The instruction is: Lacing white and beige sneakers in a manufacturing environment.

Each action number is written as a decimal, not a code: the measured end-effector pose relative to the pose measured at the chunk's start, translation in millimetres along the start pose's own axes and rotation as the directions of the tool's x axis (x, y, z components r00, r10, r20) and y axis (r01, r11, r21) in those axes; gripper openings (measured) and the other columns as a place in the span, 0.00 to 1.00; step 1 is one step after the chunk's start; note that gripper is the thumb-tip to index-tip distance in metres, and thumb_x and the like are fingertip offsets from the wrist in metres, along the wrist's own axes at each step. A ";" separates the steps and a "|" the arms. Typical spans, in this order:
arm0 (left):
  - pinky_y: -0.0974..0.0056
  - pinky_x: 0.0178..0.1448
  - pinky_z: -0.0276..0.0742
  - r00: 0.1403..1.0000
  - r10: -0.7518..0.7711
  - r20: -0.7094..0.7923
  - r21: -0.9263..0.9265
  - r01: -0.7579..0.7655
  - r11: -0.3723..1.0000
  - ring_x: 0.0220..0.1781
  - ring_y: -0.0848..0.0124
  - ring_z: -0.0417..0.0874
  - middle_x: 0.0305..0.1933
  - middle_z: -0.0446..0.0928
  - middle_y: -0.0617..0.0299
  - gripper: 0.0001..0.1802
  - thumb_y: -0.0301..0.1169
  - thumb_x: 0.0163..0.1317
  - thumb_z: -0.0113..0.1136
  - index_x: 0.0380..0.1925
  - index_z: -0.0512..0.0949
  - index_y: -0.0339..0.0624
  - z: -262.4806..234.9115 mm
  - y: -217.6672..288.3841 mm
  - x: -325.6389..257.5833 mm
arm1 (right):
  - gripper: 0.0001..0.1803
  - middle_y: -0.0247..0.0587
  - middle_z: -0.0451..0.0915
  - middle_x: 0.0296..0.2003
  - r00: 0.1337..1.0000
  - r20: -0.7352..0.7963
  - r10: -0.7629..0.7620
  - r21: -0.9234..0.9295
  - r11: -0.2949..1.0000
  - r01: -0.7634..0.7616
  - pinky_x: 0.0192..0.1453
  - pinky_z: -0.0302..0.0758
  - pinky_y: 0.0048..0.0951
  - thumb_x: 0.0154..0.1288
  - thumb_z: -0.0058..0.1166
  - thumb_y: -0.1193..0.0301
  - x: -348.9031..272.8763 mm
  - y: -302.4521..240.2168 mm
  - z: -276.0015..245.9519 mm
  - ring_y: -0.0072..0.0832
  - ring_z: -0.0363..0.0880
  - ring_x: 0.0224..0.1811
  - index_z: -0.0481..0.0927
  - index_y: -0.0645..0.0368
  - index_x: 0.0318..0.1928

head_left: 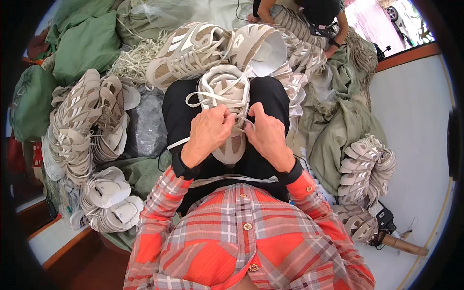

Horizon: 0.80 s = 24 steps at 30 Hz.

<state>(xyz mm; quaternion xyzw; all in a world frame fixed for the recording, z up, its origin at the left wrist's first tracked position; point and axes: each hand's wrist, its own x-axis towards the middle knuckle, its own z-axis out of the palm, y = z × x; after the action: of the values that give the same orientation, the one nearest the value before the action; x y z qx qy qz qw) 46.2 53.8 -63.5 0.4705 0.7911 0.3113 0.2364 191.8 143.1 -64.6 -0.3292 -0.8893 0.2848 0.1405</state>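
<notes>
A beige and white sneaker [230, 151] rests on my lap between my thighs, its toe pointing toward me. My left hand [207, 134] lies over its left side, with thumb and fingers pinched at the lower eyelets. From the other side, my right hand [269, 137] pinches the white shoelace [194, 100] between thumb and forefinger. That lace crosses the tongue, and a loose loop of it stands out to the left. The exact grip of my left fingertips on the lace is partly hidden.
Finished-looking sneakers [186, 55] lie just beyond my knees, beside a heap of loose laces [137, 60]. Stacked shoe uppers [75, 130] stand at left, more uppers [369, 166] at right. Green sacks [87, 50] surround them. A co-worker's arm [341, 31] reaches among uppers at the far right.
</notes>
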 end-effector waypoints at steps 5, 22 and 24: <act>0.51 0.34 0.76 1.000 0.011 -0.011 0.033 -0.011 0.999 0.29 0.48 0.81 0.23 0.79 0.46 0.15 0.39 0.60 0.56 0.25 0.78 0.37 0.6 1.9 0.8 | 0.13 0.43 0.76 0.25 0.985 0.076 -0.155 -0.217 0.961 0.168 0.30 0.72 0.41 0.56 0.55 0.73 -3.2 1.8 0.0 0.43 0.78 0.29 0.69 0.58 0.41; 0.54 0.32 0.75 0.999 0.037 -0.002 0.023 -0.037 0.999 0.26 0.51 0.81 0.20 0.77 0.49 0.16 0.39 0.59 0.57 0.25 0.78 0.36 -0.8 -2.8 4.4 | 0.05 0.44 0.77 0.21 0.945 0.323 0.055 0.321 0.933 -0.165 0.19 0.74 0.29 0.61 0.50 0.75 12.9 19.7 -15.1 0.31 0.77 0.18 0.73 0.65 0.36; 0.50 0.32 0.75 0.998 0.057 -0.003 0.109 -0.056 0.992 0.28 0.47 0.81 0.22 0.78 0.47 0.16 0.41 0.58 0.57 0.23 0.78 0.38 0.9 0.4 6.2 | 0.07 0.39 0.77 0.19 0.773 0.530 0.348 0.568 0.532 -0.629 0.11 0.71 0.20 0.64 0.47 0.74 4.0 17.1 -41.8 0.20 0.75 0.14 0.74 0.66 0.36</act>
<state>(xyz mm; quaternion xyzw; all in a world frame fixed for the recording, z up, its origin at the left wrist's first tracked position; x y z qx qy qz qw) 44.2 59.8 -64.2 0.5040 0.7940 0.2755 0.1991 215.8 173.7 -41.2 -0.4294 -0.5816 0.6908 0.0084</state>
